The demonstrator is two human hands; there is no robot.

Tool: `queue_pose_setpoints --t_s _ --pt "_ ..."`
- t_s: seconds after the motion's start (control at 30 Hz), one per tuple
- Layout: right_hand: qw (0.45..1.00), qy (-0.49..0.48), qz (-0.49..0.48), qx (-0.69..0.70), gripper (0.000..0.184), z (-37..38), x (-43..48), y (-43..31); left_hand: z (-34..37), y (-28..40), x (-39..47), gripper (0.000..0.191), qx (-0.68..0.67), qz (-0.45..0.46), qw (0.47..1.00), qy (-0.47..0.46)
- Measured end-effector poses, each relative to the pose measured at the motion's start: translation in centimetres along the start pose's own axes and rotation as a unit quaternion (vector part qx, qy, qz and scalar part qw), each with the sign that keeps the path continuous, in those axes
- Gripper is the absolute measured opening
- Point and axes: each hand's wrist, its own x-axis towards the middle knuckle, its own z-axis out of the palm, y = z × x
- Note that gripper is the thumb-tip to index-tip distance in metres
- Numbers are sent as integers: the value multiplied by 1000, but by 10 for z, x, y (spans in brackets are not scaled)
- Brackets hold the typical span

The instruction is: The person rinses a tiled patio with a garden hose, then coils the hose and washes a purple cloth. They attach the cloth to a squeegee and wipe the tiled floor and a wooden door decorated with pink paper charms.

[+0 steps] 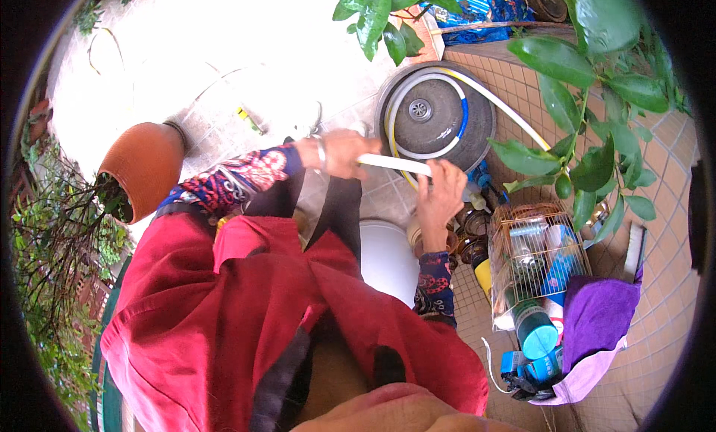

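Both my hands hold a white tube (pixel 394 163), which looks like a length of hose, stretched between them above the paved floor. My left hand (pixel 344 154), blurred, closes around its left end. My right hand (pixel 442 190) grips the other end, fingers curled over it. Just beyond lies a round dark basin (pixel 486 116) with a metal drain. A pale hose (pixel 395 104) with a yellow stripe and a blue section is coiled inside it. Whether the held tube joins this coil cannot be told.
A white bucket or tub (pixel 389 258) stands by my legs. At right are a wire basket (pixel 540 253) of bottles and cans, a purple cloth (pixel 598 314) and a brush (pixel 634 250). Leafy branches (pixel 582 146) overhang the right side. A terracotta pot (pixel 145 166) lies tipped at left.
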Motion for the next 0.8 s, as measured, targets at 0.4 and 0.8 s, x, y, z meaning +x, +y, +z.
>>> queue_pose_setpoints --t_s 0.4,0.8 --pt "998 56 -16 -19 26 20 63 123 -11 -217 -84 27 241 -182 945 129" --pt "976 -67 208 19 83 206 143 244 -59 17 -71 46 168 41 947 270"
